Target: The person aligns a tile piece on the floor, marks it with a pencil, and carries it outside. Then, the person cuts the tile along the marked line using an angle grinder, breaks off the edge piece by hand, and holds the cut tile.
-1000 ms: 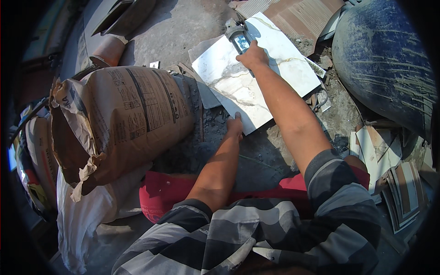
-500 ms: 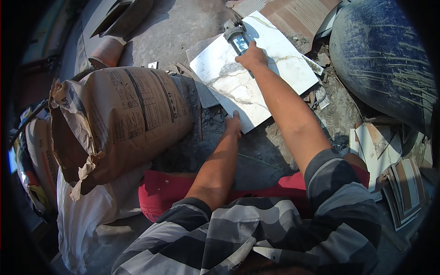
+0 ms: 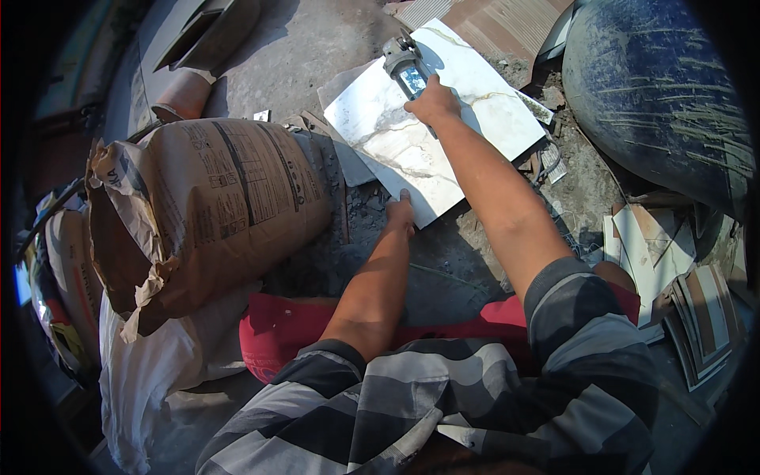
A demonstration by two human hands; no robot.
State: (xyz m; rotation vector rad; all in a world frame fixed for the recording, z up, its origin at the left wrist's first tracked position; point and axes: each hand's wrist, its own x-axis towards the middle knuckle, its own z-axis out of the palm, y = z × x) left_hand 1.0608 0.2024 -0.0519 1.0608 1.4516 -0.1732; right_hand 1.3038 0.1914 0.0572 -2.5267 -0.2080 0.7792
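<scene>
My right hand is wrapped round the body of a small angle grinder, whose grey head points away from me. The grinder is over the far left part of a large white tile with grey and brown marbling. At the tile's near corner, my left hand grips the edge, its thumb on top and its other fingers mostly hidden. The tile lies on rubble-strewn ground, partly over a greyish slab. The grinder's disc is hard to make out, and I cannot tell whether it touches the tile.
A torn-open brown paper sack stands close on the left, with a white woven sack below it. To the right is a big scratched blue drum. Tile offcuts are stacked at the lower right. An orange-brown bucket lies behind the sack.
The view has shifted very slightly. Both hands keep their holds, and the grinder and tile stay in nearly the same place.
</scene>
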